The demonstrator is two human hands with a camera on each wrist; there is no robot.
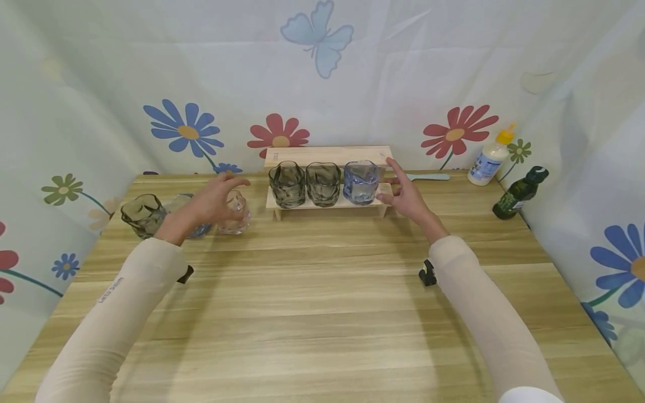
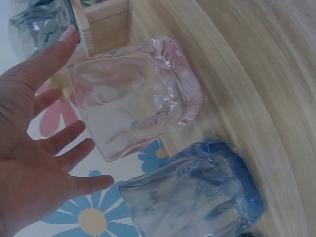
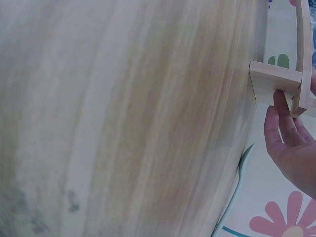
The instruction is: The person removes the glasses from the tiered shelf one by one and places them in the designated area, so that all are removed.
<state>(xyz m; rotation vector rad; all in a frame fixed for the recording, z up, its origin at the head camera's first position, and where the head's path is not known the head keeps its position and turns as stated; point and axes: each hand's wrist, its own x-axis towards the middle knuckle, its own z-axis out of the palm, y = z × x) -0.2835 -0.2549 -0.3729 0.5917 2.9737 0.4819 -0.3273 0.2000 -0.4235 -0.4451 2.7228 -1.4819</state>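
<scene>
My left hand (image 1: pixel 211 200) is spread just above and behind a clear pink glass (image 2: pixel 138 98), its fingers and thumb apart around the rim side without closing on it. Beside that glass stand a blue-tinted glass (image 2: pixel 197 192), partly hidden by my wrist in the head view, and a smoky grey glass (image 1: pixel 143 215). A two-level wooden rack (image 1: pixel 327 155) carries two smoky glasses (image 1: pixel 287 184) and a blue glass (image 1: pixel 361 183) on its lower board. My right hand (image 1: pixel 407 196) grips the rack's right end, thumb on one side of the board and fingers (image 3: pixel 280 106) on the other.
At the back right stand a white squeeze bottle (image 1: pixel 486 162) with a yellow cap and a dark green bottle (image 1: pixel 519 194). A pale, flat-handled utensil (image 1: pixel 428 177) lies behind my right hand. A flower-printed curtain (image 1: pixel 242 67) borders the wooden table (image 1: pixel 312 302).
</scene>
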